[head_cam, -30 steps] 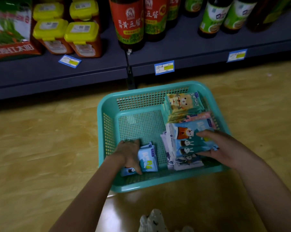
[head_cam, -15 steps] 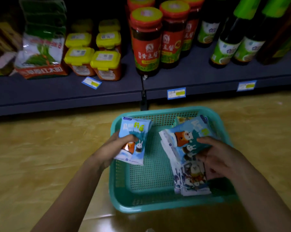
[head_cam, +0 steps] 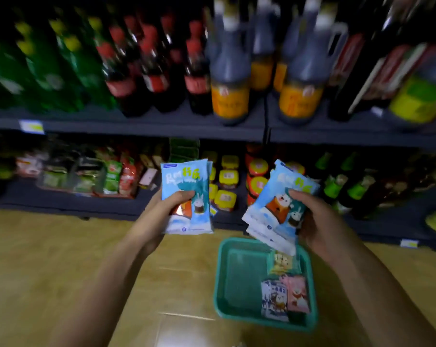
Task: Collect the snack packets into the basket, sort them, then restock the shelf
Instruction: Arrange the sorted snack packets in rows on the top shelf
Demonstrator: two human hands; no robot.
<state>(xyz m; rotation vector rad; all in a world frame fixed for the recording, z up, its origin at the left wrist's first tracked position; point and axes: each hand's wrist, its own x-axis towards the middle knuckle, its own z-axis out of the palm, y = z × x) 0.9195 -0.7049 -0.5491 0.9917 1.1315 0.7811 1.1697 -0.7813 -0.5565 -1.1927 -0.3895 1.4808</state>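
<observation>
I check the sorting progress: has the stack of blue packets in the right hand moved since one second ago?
Yes. The blue packet stack went up and out of the teal basket; the right hand holds it above the far rim.

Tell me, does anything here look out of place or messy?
Nothing is spilled or damaged. The packets in the right hand are fanned unevenly and tilted, while the left hand's packets stand upright. A few packets lie in the basket on the floor.

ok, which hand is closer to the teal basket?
Right. The right hand holds its blue packets just above the basket rim; the left hand is raised off to the basket's left.
</observation>
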